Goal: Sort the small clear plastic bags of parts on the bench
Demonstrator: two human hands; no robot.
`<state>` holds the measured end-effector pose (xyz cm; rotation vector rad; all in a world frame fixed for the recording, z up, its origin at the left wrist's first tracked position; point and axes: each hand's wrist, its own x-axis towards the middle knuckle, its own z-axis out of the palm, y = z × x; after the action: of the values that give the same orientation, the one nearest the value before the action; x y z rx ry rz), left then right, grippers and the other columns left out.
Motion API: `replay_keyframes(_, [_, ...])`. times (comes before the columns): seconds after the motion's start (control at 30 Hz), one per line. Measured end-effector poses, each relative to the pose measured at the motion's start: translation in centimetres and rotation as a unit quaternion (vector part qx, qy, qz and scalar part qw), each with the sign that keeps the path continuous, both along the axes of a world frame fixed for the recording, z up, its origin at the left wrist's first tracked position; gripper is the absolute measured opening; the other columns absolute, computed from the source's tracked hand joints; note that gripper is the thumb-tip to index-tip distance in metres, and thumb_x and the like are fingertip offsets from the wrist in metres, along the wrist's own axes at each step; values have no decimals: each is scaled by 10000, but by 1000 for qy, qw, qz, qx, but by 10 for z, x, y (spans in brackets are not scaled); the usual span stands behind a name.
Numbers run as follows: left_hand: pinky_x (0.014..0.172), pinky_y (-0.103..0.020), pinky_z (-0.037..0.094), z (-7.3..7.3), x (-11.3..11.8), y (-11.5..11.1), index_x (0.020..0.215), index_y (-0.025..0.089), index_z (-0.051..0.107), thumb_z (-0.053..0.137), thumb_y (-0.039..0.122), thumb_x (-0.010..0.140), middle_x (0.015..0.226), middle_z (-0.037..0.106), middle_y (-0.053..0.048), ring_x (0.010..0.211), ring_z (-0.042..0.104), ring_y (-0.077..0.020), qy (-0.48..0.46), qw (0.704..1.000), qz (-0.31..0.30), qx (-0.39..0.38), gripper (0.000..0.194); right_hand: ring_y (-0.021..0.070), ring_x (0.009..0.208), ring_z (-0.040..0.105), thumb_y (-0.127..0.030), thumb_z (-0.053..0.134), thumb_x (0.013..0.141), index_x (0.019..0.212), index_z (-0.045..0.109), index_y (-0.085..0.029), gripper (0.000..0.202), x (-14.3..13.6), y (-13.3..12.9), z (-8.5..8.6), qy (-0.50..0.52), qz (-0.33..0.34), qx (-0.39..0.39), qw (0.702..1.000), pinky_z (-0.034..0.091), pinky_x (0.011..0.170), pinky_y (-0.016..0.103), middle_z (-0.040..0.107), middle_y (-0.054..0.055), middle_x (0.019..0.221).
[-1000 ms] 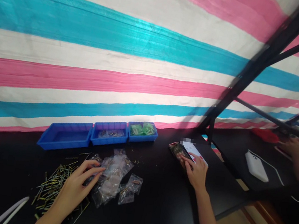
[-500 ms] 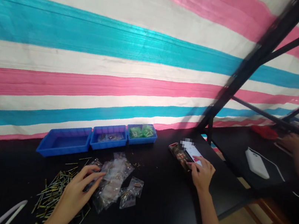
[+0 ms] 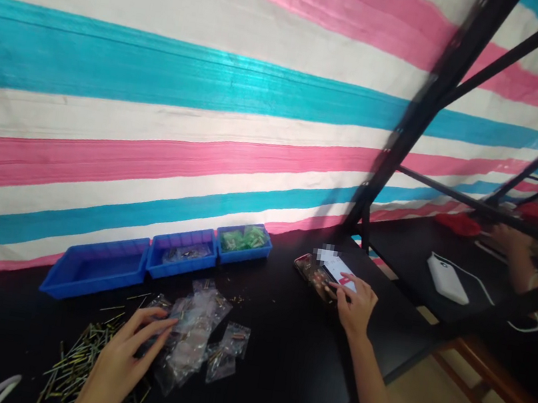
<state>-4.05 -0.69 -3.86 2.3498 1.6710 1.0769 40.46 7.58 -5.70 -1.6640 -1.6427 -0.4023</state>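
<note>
Left hand [image 3: 121, 358] open, fingers spread, resting on clear plastic bags [image 3: 196, 335] at table centre, loose brass pins [image 3: 75, 364] at its 9 o'clock, right hand [image 3: 357, 305] open, fingertip on lit phone [image 3: 326, 274] at its 11 o'clock, three blue bins [image 3: 159, 259] at 12 o'clock from the bags.

The left hand [image 3: 121, 361] lies low and palm down at the lower left, its forearm running off the bottom edge, fingers spread loosely and stretched forward to the right. The right hand [image 3: 356, 307] reaches farther out on a long bare forearm, palm down, fingers curled, index finger extended forward.
</note>
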Motion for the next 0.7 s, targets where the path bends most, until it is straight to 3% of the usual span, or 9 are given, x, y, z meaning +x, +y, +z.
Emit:
replay_keyframes(0.17, [523,-150,496,0,-7,0,980,283,636,500,376,818,1031,540,-45,881,595,-153,-3,1000,2,-14,231,228,977,487,-255,451,809,770,707,-266,259,3,-1,-1,30,-21,16,999,291,821,370,646,20,1004])
replay_keyframes(0.27, [551,-169,501,-3,-13,2,966,286,639,500,402,811,1023,552,-40,890,600,-165,9,1000,19,-2,238,226,930,495,-266,441,820,763,708,-244,274,5,-1,-1,52,-27,21,998,310,794,361,656,36,957])
replay_keyframes(0.33, [575,-185,509,-3,-16,4,948,291,646,493,418,809,1008,567,-34,884,609,-170,14,999,27,12,242,224,908,497,-276,438,827,735,711,-237,291,6,-1,0,63,-20,19,998,321,786,359,659,41,933])
replay_keyframes(0.5, [469,-175,489,-3,-19,6,917,298,658,475,454,804,974,597,-36,840,626,-176,12,1000,17,21,266,224,914,501,-285,441,838,660,716,-253,329,9,0,2,62,23,7,998,332,799,365,658,36,920])
replay_keyframes(0.7, [500,-203,494,-8,-20,6,882,274,651,466,445,812,976,592,-52,848,614,-186,6,999,35,3,262,220,974,484,-281,395,862,845,716,-282,322,11,3,3,26,67,-40,997,332,828,370,635,22,1012])
